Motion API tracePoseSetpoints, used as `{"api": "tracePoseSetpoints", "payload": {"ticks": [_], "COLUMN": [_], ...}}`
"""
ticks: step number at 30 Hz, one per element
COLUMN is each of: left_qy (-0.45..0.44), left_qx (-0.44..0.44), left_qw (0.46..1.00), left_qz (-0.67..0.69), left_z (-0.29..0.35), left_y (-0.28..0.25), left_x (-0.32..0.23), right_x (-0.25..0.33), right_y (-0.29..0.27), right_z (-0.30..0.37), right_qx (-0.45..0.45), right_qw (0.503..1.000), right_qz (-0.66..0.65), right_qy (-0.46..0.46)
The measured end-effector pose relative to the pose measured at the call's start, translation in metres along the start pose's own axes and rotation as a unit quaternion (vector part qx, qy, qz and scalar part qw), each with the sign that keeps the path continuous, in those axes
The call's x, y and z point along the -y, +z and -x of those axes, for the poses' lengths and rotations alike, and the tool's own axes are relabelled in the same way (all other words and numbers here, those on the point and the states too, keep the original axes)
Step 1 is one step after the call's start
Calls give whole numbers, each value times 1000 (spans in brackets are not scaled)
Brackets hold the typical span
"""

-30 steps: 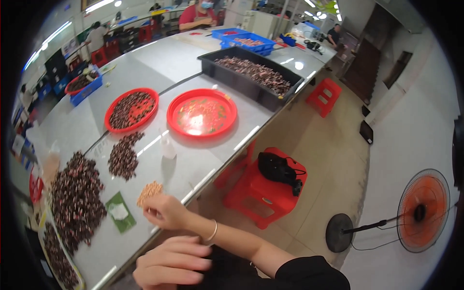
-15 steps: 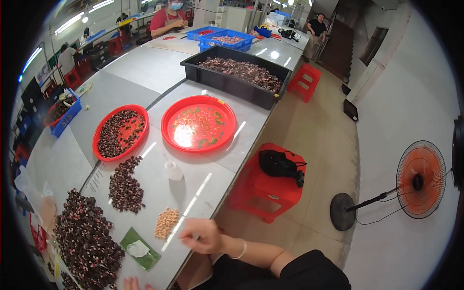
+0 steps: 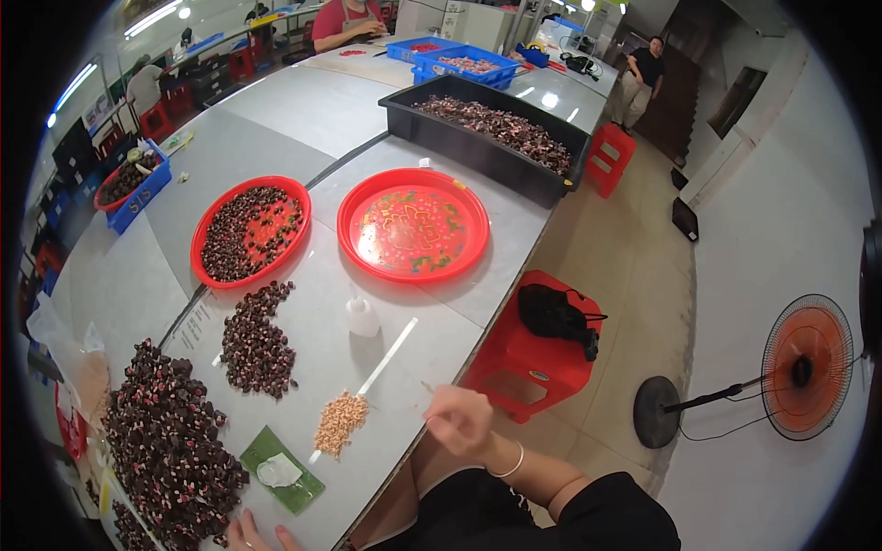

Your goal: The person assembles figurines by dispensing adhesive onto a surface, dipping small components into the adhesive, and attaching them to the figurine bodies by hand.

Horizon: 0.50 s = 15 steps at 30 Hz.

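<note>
My right hand (image 3: 459,421) is raised just off the table's near edge, its fingers curled closed; whatever they hold, if anything, is hidden. At the lower edge of the picture, my left hand (image 3: 260,534) shows only in part, fingers apart, beside a large heap of dark brown pieces with pink and pale bits (image 3: 170,450). Close to that hand lies a green rectangular pad (image 3: 299,494) bearing a white paste-like patch (image 3: 278,471). Between the pad and my right hand sits a small pile of tan grain-like pieces (image 3: 341,424).
A smaller dark pile (image 3: 257,340), a white squeeze bottle (image 3: 363,318), a red tray half filled with dark pieces (image 3: 299,195) and another red round tray (image 3: 413,230) stand farther off. Behind is a black bin (image 3: 478,151). A red stool (image 3: 542,372) and a fan (image 3: 807,367) are rightward.
The view has shifted, so the table sits farther right. My right hand has drawn away from the tan pile; more of my left hand shows. The distant person on the right has stood up.
</note>
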<state>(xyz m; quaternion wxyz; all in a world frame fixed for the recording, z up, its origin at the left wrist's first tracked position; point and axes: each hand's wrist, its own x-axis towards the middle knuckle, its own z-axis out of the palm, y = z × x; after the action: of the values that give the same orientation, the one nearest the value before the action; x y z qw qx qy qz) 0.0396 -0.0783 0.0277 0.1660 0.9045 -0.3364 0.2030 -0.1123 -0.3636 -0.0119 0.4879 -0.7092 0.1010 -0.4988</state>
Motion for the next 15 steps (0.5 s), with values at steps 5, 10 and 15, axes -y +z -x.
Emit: {"api": "tracePoseSetpoints", "payload": {"ticks": [5, 10, 15], "left_qy": [-77, -93, -90], "left_qx": [-35, 46, 9], "left_qw": [992, 988, 990], "left_qz": [-98, -117, -109], "left_z": [-14, -15, -14], "left_y": [-19, -21, -22], "left_x": [-6, 11, 21], "right_x": [0, -5, -6], "right_y": [4, 7, 12], "right_z": [-6, -3, -7], "right_qx": [37, 35, 46], "right_qw": [998, 999, 999], "right_qz": [-9, -28, 16], "right_qy": [-41, 14, -19]}}
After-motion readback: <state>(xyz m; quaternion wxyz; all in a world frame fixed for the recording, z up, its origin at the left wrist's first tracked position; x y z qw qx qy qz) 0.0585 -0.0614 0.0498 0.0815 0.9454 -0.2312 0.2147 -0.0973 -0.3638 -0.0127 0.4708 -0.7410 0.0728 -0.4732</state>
